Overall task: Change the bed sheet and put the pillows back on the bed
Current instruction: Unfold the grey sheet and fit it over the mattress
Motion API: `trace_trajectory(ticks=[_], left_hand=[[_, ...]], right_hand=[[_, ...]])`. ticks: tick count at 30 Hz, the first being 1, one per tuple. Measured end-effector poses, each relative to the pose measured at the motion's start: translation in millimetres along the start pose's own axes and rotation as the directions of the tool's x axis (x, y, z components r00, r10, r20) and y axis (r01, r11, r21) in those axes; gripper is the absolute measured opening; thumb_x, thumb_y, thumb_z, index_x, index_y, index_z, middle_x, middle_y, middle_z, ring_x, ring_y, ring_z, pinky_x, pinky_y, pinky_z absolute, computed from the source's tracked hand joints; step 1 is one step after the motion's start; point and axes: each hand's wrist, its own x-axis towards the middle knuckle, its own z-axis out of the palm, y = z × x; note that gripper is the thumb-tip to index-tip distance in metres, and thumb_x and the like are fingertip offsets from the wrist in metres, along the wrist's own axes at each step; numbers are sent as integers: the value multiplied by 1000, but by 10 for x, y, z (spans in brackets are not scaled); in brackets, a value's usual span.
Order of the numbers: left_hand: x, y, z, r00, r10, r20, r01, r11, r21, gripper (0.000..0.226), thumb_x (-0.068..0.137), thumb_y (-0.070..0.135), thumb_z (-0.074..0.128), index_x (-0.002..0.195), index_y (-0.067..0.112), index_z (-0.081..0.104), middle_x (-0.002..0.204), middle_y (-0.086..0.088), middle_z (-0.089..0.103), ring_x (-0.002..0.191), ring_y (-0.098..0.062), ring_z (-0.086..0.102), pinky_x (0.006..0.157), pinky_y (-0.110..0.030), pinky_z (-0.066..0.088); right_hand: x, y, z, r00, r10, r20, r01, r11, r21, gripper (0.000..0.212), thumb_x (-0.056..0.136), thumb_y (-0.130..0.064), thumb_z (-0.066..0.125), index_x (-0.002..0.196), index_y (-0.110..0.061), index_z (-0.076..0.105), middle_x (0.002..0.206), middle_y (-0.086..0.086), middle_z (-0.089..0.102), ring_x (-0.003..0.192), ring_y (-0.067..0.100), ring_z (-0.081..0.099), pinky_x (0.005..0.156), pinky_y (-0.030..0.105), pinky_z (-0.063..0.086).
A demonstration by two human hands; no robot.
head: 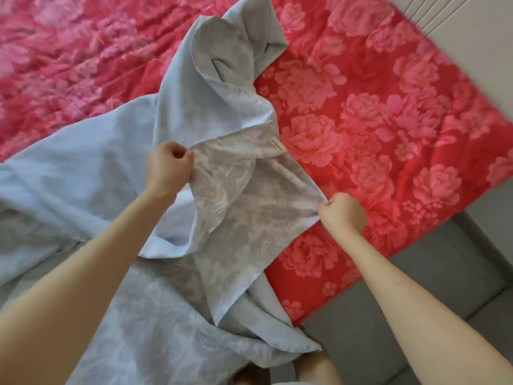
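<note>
Head view: left hand [169,169] and right hand [342,213] each pinch the pale blue patterned sheet [244,218], taut between them, crumpled beyond, over red floral bedding [374,129].

Both bare forearms reach forward from the lower corners of the view and converge. The left hand [169,170] is curled, back up, its thumb and fingers pinching a fold of the sheet [236,218]. The right hand [342,215], closer to the near edge of the bed [388,134], is curled too. It seems to grip the sheet's edge, though its fingertips are hidden.
</note>
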Motion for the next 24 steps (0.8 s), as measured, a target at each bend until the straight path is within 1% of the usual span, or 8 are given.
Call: trace_trajectory(ticks=[3, 5, 9, 13, 15, 19, 22, 24], left_hand=[[39, 170, -366, 999, -16, -32, 15, 1000, -19, 27, 90, 10, 53, 64, 15, 52, 64, -5, 55, 50, -15, 61, 68, -45, 59], [-17, 340, -490, 999, -1, -44, 0, 1000, -18, 28, 92, 10, 53, 65, 16, 51, 68, -5, 55, 38, -4, 58, 56, -31, 59], [-186, 668, -553, 996, 86, -20, -85, 996, 12, 16, 93, 10, 53, 77, 9, 56, 74, -6, 57, 46, -11, 59, 42, -12, 47], [-321, 921, -474, 974, 215, 67, -221, 972, 83, 12, 92, 12, 54, 88, 6, 63, 80, -13, 66, 71, -29, 65, 69, -33, 52], [-399, 1052, -436, 954, 269, 130, -286, 948, 136, 11, 91, 14, 56, 88, 7, 65, 79, -12, 69, 73, -25, 65, 66, -26, 47], [-546, 1360, -430, 908, 332, 256, -376, 915, 148, 11, 90, 13, 60, 84, 9, 67, 74, -8, 68, 63, -16, 63, 56, -10, 39], [-594, 1654, -518, 891, 379, 251, -419, 898, 133, 12, 90, 13, 60, 80, 13, 68, 67, 0, 66, 56, -6, 59, 58, -10, 39], [-556, 1873, -597, 898, 393, 195, -416, 905, 92, 11, 89, 13, 61, 82, 14, 69, 67, 0, 67, 61, -10, 62, 64, -21, 45]], right_hand=[[-233, 780, -528, 986, 146, -76, -160, 955, -249, 26, 83, -11, 54, 105, -2, 65, 109, 21, 65, 103, 39, 62, 80, 34, 48], [-465, 1310, -781, 965, 256, -62, -254, 845, -471, 27, 89, -12, 51, 112, -9, 65, 113, 12, 65, 105, 31, 62, 78, 28, 46], [-681, 1632, -1076, 956, 293, -21, -230, 702, -673, 32, 92, -10, 45, 116, -19, 65, 115, 1, 66, 107, 20, 62, 73, 24, 43], [-461, 797, -1227, 998, -57, -20, 39, 854, -519, 55, 93, -16, 50, 144, -19, 31, 107, 6, 66, 96, 27, 64, 67, 29, 42], [-309, 228, -1260, 949, -312, -46, 272, 883, -381, 74, 94, -26, 54, 152, -25, 7, 107, 7, 64, 90, 27, 63, 63, 31, 45], [-102, -681, -1349, 779, -627, -7, 566, 708, -423, 103, 88, -44, 62, 146, -32, -22, 104, 12, 59, 73, 25, 61, 50, 30, 41], [31, -996, -1381, 667, -706, 238, 734, 567, -373, 86, 87, -51, 59, 151, -31, 7, 116, 11, 57, 93, 30, 63, 61, 32, 38], [60, -1118, -1389, 562, -787, 255, 819, 484, -309, 57, 89, -48, 56, 138, -23, 41, 109, 7, 59, 95, 30, 62, 64, 33, 40]])
